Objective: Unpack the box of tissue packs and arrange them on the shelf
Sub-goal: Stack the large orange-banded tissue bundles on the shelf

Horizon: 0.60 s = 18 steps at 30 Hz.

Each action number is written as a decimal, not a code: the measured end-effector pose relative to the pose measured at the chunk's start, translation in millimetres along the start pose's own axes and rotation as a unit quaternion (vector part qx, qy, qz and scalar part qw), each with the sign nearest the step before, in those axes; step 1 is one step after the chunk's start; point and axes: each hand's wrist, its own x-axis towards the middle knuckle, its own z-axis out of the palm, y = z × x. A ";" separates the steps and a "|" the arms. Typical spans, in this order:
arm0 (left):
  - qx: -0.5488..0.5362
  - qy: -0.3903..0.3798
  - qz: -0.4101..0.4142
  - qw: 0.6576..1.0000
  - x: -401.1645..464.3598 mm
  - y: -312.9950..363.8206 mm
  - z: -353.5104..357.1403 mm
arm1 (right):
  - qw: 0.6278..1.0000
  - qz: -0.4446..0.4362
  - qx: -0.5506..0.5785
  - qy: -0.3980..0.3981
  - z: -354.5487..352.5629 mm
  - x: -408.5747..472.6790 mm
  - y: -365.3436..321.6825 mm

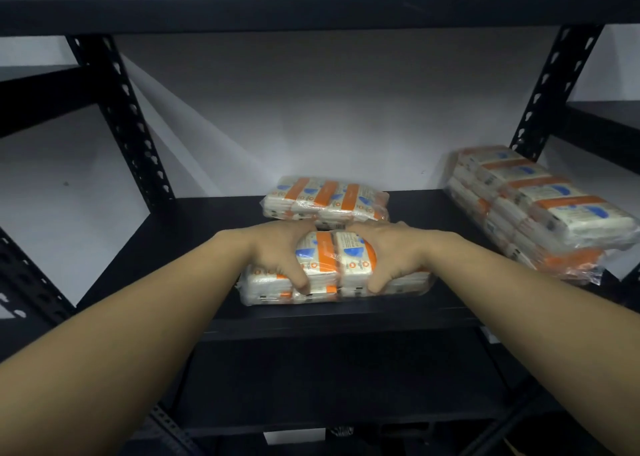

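Observation:
A plastic-wrapped bundle of white tissue packs with orange bands (332,261) lies near the front edge of the black shelf board (194,234). My left hand (280,251) grips its left part, thumb curled down over the front side. My right hand (391,254) grips its right part the same way. A second bundle (325,197) lies just behind it, near the back wall. A larger stack of the same packs (533,206) fills the shelf's right end. The box is not in view.
Black perforated uprights stand at the back left (131,133) and back right (547,95). Another shelf board (311,2) hangs close overhead. A lower shelf (329,386) shows below, with side shelves at both edges.

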 end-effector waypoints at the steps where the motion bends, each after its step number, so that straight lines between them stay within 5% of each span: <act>1: 0.002 0.003 0.004 1.000 -1.9 -1.0 0.3 | 1.000 0.002 -0.001 -0.001 -0.1 0.2 0.6; 8: -0.060 0.073 0.031 0.995 -28.4 -14.0 14.8 | 1.000 -0.013 0.010 0.021 -0.8 -8.8 3.8; 13: 0.027 0.108 0.011 0.994 -42.5 -21.2 28.7 | 0.996 -0.015 -0.039 0.079 12.4 -16.9 12.1; 18: -0.083 0.139 -0.005 0.987 -52.6 -46.5 34.6 | 0.994 -0.013 0.016 0.106 11.5 -39.5 18.3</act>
